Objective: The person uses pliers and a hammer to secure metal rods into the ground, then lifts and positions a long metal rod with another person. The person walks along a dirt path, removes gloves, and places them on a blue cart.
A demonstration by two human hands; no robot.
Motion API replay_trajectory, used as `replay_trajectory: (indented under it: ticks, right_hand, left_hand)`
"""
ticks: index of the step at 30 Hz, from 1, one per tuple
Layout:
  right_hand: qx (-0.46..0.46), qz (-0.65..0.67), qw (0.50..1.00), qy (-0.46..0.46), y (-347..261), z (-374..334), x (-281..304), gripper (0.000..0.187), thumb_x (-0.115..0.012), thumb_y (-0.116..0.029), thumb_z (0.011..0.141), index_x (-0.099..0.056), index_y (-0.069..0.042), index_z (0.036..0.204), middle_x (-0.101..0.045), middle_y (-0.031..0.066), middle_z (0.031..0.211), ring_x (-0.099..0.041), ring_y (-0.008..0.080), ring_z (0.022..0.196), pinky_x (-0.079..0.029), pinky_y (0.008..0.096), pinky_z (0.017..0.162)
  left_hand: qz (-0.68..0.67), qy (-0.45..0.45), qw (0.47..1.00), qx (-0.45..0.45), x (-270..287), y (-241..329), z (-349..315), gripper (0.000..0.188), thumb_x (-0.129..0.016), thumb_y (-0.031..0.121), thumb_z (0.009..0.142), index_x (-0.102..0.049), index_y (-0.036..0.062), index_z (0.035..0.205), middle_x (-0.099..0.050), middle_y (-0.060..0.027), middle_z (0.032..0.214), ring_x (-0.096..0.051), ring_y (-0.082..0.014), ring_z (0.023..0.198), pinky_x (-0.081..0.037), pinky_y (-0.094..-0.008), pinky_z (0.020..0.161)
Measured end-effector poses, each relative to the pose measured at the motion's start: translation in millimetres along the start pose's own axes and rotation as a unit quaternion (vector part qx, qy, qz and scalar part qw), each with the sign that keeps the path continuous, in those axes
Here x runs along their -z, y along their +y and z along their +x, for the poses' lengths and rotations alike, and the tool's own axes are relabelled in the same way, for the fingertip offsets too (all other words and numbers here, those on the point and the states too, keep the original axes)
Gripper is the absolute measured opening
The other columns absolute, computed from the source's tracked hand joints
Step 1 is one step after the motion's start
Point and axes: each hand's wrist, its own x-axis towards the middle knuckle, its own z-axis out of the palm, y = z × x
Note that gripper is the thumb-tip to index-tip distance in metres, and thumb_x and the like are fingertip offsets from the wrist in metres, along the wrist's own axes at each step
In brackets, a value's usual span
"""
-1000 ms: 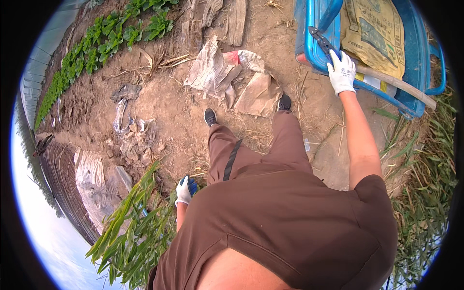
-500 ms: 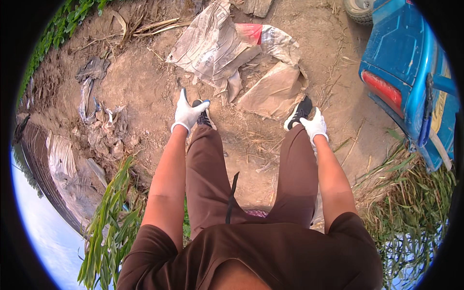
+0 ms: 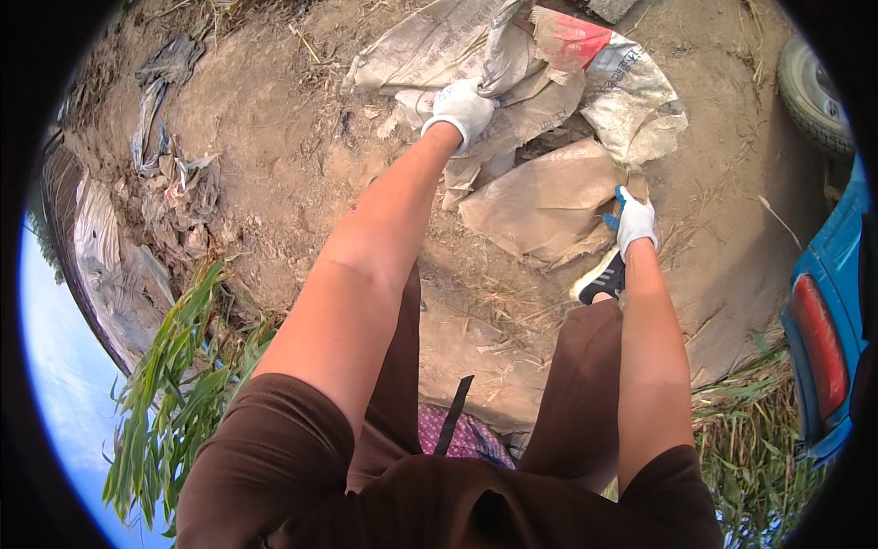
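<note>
A torn, dirty woven plastic sack (image 3: 425, 48) lies crumpled on the soil ahead of me, with a red patch on its far right part. My left hand (image 3: 462, 108), in a white glove, is closed on a bunched fold near the sack's middle; its fingertips are partly hidden. Beside the right edge of a tan flap (image 3: 544, 201) of the sack is my right hand (image 3: 636, 220), in a white glove with blue palm coating. Its thumb and fingers are apart, with nothing visibly held between them.
A black shoe (image 3: 604, 276) shows just below my right hand. On the right stand a wheel (image 3: 814, 96) and a blue vehicle body (image 3: 846, 274) with a red light. Plastic scraps (image 3: 187, 178) litter the left, near green leaves (image 3: 178, 384).
Both hands have reached forward from beside my knees. The left has taken hold of the sack, and the right has come to the tan flap's edge. The view has shifted.
</note>
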Motion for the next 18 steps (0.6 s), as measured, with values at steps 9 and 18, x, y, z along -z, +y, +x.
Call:
replay_trajectory:
  ticks: [9, 18]
  right_hand:
    - [-0.026, 0.182, 0.93, -0.318, -50.0, -176.7, -37.9, 0.046, -0.051, -0.028, 0.11, -0.053, -0.001, 0.148, -0.059, 0.0133, 0.145, -0.06, 0.0283, 0.128, -0.05, 0.0478, 0.109]
    - [0.247, -0.1, 0.839, -0.474, -122.4, -346.7, -35.9, 0.047, -0.047, -0.02, 0.11, -0.05, 0.002, 0.15, -0.055, 0.0171, 0.15, -0.056, 0.0295, 0.135, -0.044, 0.0452, 0.116]
  left_hand:
    - [-0.034, -0.104, 0.987, -0.12, 42.8, 90.9, -212.0, 0.133, -0.081, 0.074, 0.064, -0.038, -0.0182, 0.149, -0.039, -0.0392, 0.153, -0.038, -0.0489, 0.147, -0.018, -0.0554, 0.127]
    - [-0.12, 0.176, 0.966, -0.147, 166.0, 79.7, -303.8, 0.036, -0.067, 0.021, 0.073, -0.071, -0.0028, 0.1, -0.07, -0.022, 0.102, -0.065, -0.0386, 0.106, -0.039, -0.0453, 0.113]
